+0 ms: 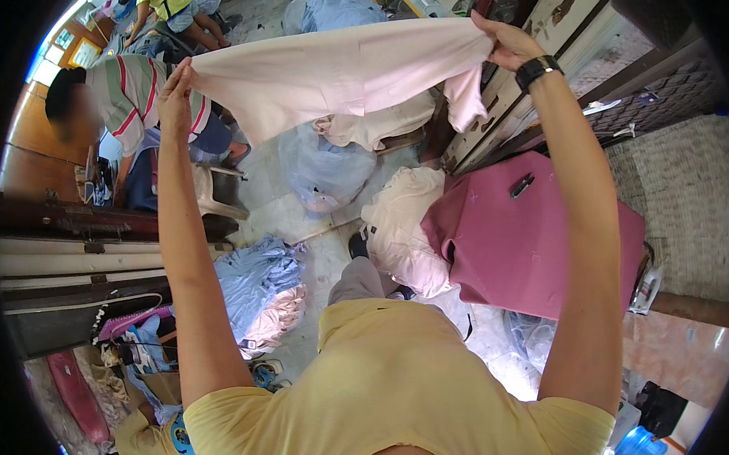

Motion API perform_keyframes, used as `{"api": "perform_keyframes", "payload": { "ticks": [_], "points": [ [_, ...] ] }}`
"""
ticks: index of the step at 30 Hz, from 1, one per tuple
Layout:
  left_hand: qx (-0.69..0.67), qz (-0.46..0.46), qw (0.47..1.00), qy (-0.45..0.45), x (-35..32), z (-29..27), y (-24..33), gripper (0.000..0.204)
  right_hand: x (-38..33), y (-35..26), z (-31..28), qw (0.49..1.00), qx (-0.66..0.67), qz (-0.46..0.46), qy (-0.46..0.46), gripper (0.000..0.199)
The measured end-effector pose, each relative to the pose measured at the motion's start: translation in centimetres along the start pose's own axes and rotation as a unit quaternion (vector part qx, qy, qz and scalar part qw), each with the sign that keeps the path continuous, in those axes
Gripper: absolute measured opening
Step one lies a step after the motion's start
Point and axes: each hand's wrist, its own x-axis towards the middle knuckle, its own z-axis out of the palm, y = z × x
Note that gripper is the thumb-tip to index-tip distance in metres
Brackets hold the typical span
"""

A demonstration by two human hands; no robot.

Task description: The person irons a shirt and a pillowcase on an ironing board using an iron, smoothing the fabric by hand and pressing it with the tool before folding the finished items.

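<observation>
Across upper view: co-worker in striped shirt (pixel 139 91) | left hand (pixel 174 106), thumb and fingers pinched together on one end of pale-pink garment (pixel 293 72) | garment stretched aloft between hands, presumably to spread it flat | plastic bag (pixel 325 172) on floor below | right hand (pixel 511 46), fingers closed on opposite end | right forearm (pixel 580 177) partly blocking maroon-covered table (pixel 504 246).

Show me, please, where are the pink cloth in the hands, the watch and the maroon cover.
Pink cloth (pixel 333 70): head view, on its stretched middle.
Watch (pixel 538 72): head view, on its black band.
Maroon cover (pixel 507 241): head view, on its flat top.
</observation>
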Motion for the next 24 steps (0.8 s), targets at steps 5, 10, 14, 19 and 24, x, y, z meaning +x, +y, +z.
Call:
{"api": "perform_keyframes", "payload": {
  "ticks": [5, 10, 14, 19, 24],
  "points": [
    [-0.03, -0.029, 0.999, -0.005, 1.7, -0.7, -0.6, 0.039, 4.5, 3.0, 1.9, 0.99, -0.028, -0.074, 0.113, 0.037],
    [0.005, -0.041, 0.999, -0.004, 3.9, -3.3, -4.2, 0.041, 9.6, 5.5, 2.9, 0.976, -0.113, -0.07, 0.173, 0.033],
    [0.047, -0.051, 0.997, 0.022, 5.7, -2.3, -9.3, 0.042, 16.6, 9.2, -1.8, 0.961, -0.157, -0.094, 0.206, 0.033],
    [-0.005, -0.17, 0.985, -0.02, 6.9, -4.7, -13.8, 0.047, 21.1, 12.0, -1.9, 0.957, -0.24, -0.06, 0.154, 0.033],
    [-0.055, -0.253, 0.964, -0.059, 6.5, -2.3, -15.1, 0.056, 21.5, 13.7, -2.0, 0.987, -0.038, 0.06, 0.143, 0.018]
  ]
}}
